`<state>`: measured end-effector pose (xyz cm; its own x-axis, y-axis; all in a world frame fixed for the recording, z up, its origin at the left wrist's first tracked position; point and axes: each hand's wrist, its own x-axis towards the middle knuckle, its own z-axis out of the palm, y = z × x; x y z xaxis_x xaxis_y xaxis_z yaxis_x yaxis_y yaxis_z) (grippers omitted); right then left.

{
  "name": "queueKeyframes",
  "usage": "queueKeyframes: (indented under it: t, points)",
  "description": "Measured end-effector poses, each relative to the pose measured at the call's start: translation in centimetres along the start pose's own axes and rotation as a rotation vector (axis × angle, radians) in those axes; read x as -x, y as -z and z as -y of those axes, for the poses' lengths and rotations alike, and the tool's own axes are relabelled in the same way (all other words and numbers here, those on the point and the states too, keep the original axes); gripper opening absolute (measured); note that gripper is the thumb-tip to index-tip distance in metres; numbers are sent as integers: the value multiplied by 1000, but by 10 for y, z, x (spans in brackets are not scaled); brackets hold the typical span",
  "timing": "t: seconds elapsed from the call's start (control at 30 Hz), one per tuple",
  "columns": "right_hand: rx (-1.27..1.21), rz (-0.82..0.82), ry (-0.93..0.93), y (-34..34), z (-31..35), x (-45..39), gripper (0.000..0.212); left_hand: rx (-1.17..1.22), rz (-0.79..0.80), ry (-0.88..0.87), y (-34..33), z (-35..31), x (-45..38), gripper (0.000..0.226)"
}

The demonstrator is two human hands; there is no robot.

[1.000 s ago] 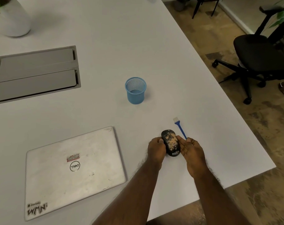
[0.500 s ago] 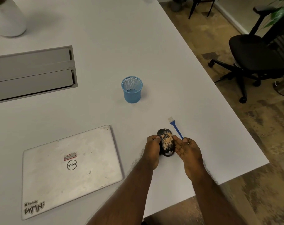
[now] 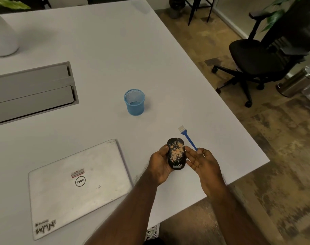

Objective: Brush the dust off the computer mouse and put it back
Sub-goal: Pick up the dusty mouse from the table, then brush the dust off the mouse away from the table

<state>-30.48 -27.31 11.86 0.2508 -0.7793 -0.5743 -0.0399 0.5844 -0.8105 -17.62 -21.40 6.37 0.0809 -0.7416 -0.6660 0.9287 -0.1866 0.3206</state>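
A black computer mouse [image 3: 175,153], speckled with tan dust on top, rests in my left hand [image 3: 159,165], which grips it from the left and underneath, a little above the white table [image 3: 101,50]. My right hand [image 3: 203,165] is beside the mouse's right edge, fingers spread, one fingertip touching it. A small blue-handled brush [image 3: 187,137] with white bristles lies on the table just beyond the mouse. The end of its handle is hidden behind my right fingers.
A blue mesh cup [image 3: 134,102] stands farther back on the table. A shut silver laptop [image 3: 76,186] lies to the left. Behind it are a grey cable hatch [image 3: 30,91] and a white pot [image 3: 2,38]. The table's edge runs close on the right, with a black office chair [image 3: 253,55] beyond.
The mouse has come up off the table into my left palm. My right hand has loosened from its side and spread its fingers. The brush has not moved.
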Motion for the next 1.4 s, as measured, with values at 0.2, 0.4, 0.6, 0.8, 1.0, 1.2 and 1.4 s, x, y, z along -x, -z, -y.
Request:
queueKeyframes:
  t: [0.2, 0.4, 0.6, 0.8, 1.0, 1.2, 1.4]
  points:
    - [-74, 1, -1, 7, 18, 47, 12, 23, 117, 119, -12, -5, 42, 43]
    - [-157, -41, 64, 13, 26, 104, 18, -32, 217, 205, -21, -12, 90, 49]
    - [-254, -116, 101, 32, 18, 165, 24, -116, 287, 269, -23, -16, 129, 50]
    - [-333, -215, 145, 46, -11, 235, 27, -185, 328, 307, -20, -11, 165, 50]
    - [-370, -334, 194, 53, -38, 289, 29, -240, 340, 342, -27, 13, 193, 54]
    - [-286, -389, 228, 70, -48, 312, 30, -235, 302, 384, -36, 47, 208, 55]
    - [-276, -431, 275, 102, -45, 320, 16, -224, 292, 385, -56, 86, 212, 54]
